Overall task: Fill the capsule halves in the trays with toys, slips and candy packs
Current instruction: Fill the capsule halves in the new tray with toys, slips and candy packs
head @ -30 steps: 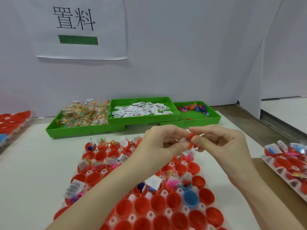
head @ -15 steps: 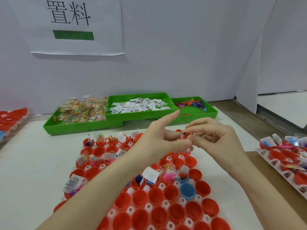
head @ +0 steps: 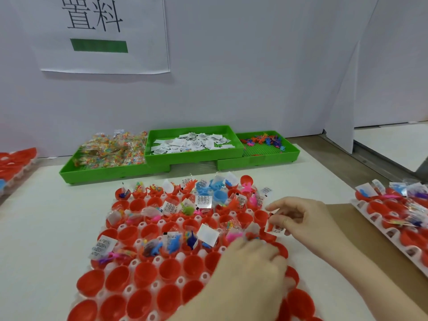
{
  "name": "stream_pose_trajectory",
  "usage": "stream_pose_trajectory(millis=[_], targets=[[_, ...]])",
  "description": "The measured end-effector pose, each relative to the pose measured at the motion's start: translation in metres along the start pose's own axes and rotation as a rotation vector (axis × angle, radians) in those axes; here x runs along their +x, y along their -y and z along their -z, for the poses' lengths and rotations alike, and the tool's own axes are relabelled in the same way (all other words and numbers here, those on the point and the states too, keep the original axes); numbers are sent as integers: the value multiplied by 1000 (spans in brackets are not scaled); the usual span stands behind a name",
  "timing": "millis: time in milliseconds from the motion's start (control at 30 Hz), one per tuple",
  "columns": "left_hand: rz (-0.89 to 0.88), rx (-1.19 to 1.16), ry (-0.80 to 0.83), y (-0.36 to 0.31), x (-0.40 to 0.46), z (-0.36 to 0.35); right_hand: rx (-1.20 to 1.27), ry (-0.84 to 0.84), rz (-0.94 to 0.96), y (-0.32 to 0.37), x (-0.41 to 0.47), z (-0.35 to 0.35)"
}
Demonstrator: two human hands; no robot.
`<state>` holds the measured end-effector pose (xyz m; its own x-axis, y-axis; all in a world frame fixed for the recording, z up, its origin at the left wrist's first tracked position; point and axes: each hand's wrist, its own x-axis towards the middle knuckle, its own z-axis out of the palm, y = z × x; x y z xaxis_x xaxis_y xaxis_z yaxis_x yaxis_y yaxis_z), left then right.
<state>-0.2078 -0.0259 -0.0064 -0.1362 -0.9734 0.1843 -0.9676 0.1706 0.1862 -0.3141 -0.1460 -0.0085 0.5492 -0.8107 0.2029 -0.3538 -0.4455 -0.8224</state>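
Two of your hands work low over the central tray (head: 129, 230), a clear moulded sheet whose round pockets seat glossy red plastic capsule halves (head: 170, 269). Nearest you, the cups in the front rows are smooth hollow bowls. Your left hand (head: 252, 262) lies knuckles-up over the right part of the tray, its fingers curled down among the cups; what they grip, if anything, cannot be told through the motion blur. Your right hand (head: 301, 218), just beyond at the tray's right edge, pinches a small red toy with a printed paper slip (head: 274, 227) between thumb and bent fingers. Farther in, the middle and far rows carry soft rubbery toys in blue, pink and orange, flat white slips and crinkled clear candy packs. A second tray (head: 379, 230) of filled red halves lies at the right on brown board, and a third (head: 16, 163) at the far left. Beyond, three green ribbed plastic bins stand in a row against the white wall: the left bin (head: 97, 174) heaped with cellophane candy packs, the middle bin (head: 192, 154) with white slips, the right bin (head: 266, 156) with small coloured toys. A paper sign (head: 104, 33) with a green bar hangs above.

Compared with half a second ago, your hands have parted and dropped from above the tray to its cups.
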Motion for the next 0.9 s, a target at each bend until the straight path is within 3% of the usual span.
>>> stream_pose_trajectory(millis=[133, 267, 600, 800, 900], targets=[[-35, 120, 68, -8, -2, -14, -157, 50, 51, -3, 2, -6], [-65, 156, 38, -2, -1, -13, -311, 77, 88, -8, 3, -7], [-108, 187, -1, -3, 1, -12, -351, 96, 66, -4, 5, -1], [-119, -12, -147, 7, -6, 19, -448, 124, 30, 2, 3, 4], [-103, -112, -366, 32, -17, 44, -477, 127, 18, 8, 2, 6]])
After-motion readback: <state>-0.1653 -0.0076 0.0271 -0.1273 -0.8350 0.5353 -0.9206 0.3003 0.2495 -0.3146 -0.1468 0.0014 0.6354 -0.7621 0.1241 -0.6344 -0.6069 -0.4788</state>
